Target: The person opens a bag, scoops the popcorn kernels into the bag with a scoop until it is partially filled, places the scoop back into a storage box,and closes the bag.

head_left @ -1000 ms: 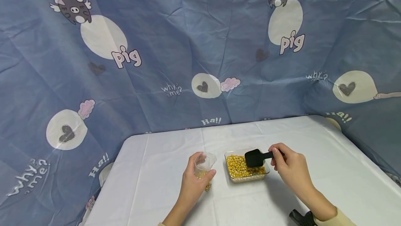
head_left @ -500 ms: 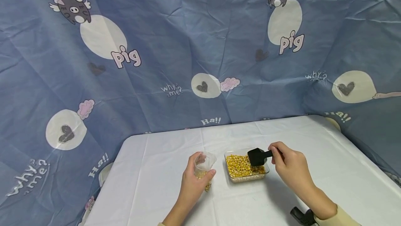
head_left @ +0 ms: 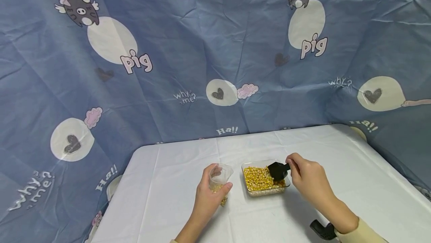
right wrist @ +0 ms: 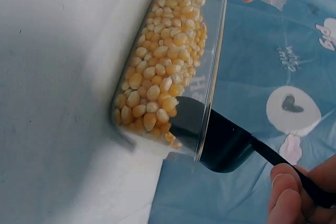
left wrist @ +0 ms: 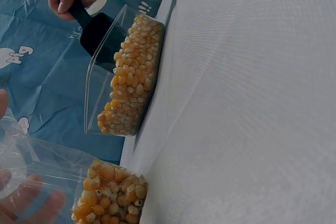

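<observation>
My right hand (head_left: 308, 177) grips the handle of a black scoop (head_left: 278, 171). The scoop's tip dips into the corn kernels (head_left: 257, 177) at the right end of a clear rectangular container (head_left: 267, 193). In the right wrist view the scoop (right wrist: 226, 142) slants over the container's rim, its front edge against the kernels (right wrist: 163, 77). My left hand (head_left: 207, 198) holds a clear plastic bag (head_left: 220, 175) upright, fingers and thumb around its sides. Corn kernels (left wrist: 110, 195) fill the bag's bottom, as the left wrist view shows, and its mouth stands wide.
A white cloth covers the table (head_left: 175, 175). Behind it hangs a blue curtain (head_left: 188, 48) printed with pigs and words. A black device (head_left: 322, 230) sits at my right wrist. The bag stands left of the container, with a small gap between.
The scoop has shifted slightly right and tilted its front edge down into the kernels. My right hand has moved a little left. My left hand and the bag have stayed put.
</observation>
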Motion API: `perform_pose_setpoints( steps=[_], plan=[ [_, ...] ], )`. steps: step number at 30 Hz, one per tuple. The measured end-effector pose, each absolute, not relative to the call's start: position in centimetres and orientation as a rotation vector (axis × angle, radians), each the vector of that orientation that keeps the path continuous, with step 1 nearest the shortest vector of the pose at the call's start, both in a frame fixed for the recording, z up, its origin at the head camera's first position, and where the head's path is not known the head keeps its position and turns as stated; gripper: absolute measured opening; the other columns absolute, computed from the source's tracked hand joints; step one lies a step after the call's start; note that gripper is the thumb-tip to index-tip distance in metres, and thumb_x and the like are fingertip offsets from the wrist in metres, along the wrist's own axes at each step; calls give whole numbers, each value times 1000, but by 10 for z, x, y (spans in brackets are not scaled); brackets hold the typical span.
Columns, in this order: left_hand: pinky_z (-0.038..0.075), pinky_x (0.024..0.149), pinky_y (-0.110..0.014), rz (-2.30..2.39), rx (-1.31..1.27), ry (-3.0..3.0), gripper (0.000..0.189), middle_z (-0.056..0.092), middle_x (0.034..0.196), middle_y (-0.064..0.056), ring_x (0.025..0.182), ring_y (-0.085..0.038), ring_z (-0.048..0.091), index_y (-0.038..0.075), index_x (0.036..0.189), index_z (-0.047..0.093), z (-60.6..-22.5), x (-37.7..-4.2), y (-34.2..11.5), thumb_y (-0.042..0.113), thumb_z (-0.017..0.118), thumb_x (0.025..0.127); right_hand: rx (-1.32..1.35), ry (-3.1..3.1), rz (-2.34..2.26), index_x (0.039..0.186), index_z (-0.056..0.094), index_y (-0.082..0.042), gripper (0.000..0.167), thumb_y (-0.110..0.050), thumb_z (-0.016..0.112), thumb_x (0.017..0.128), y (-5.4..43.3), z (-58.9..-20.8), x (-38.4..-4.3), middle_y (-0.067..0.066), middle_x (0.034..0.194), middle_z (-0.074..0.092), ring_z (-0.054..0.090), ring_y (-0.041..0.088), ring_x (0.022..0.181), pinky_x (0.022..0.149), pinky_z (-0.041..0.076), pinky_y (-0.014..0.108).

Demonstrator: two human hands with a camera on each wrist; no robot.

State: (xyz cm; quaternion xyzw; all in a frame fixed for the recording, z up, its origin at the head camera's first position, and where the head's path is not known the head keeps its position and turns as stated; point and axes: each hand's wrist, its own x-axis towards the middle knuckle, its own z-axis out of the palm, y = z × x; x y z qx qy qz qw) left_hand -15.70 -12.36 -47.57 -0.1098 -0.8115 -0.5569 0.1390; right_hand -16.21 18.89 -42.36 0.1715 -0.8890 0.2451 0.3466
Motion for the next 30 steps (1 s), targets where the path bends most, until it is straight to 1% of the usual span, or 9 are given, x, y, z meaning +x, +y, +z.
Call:
perform_pose_setpoints(
  steps=[4,7,10,12,18,21,24,28,30],
  plan=[
    [33,111,-53,-1606,-314,-2348,68,62,133,0,128,-17,53,32,141,45,-476,-157,-123,39,83,84,408,-2338,705,89,67,-12,11,-4,65,96,192,-425,-165,-17,59,46,36,-1,43,47,36,25],
    [33,110,-54,-1608,-315,-2348,70,61,133,0,128,-18,53,27,142,46,-476,-157,-123,40,82,84,378,-2389,774,90,67,-13,13,-7,62,100,195,-428,-166,-18,59,48,38,-1,43,47,37,25],
    [33,110,-54,-1609,-316,-2349,72,61,133,0,128,-18,54,21,144,46,-476,-157,-122,41,82,84,335,-2444,859,92,68,-13,14,-11,59,103,198,-432,-167,-16,59,52,41,2,44,47,38,26],
    [32,110,-55,-1613,-312,-2348,73,61,133,0,128,-18,53,19,144,45,-476,-156,-122,39,82,85,302,-2476,915,93,68,-14,16,-14,56,104,200,-435,-169,-13,59,54,43,5,44,48,39,27],
    [31,111,-54,-1631,-305,-2342,70,61,133,1,129,-18,53,22,144,46,-475,-155,-121,27,83,85,201,-2575,1126,95,68,-13,19,-18,53,106,207,-447,-173,-3,60,59,51,13,46,47,42,29],
    [31,111,-54,-1638,-304,-2346,70,61,133,2,128,-17,53,24,143,46,-475,-155,-121,30,83,85,170,-2592,1241,97,68,-11,21,-20,52,107,209,-453,-175,1,61,60,51,16,46,45,43,30],
    [31,111,-54,-1641,-304,-2351,71,60,134,2,129,-17,53,25,143,46,-475,-155,-121,36,83,84,143,-2586,1339,98,68,-10,22,-21,52,107,210,-458,-178,4,62,61,50,18,45,43,41,30],
    [31,111,-54,-1638,-307,-2351,71,60,134,1,128,-17,53,25,143,45,-475,-155,-121,39,82,84,101,-2576,1456,99,68,-7,24,-23,51,107,211,-463,-181,7,64,61,49,18,46,42,41,30],
    [32,110,-54,-1639,-310,-2349,70,60,134,0,128,-17,53,25,143,46,-475,-155,-121,38,82,85,82,-2570,1500,99,68,-7,25,-24,51,107,211,-466,-182,7,64,61,50,18,47,43,41,30]
  ],
)
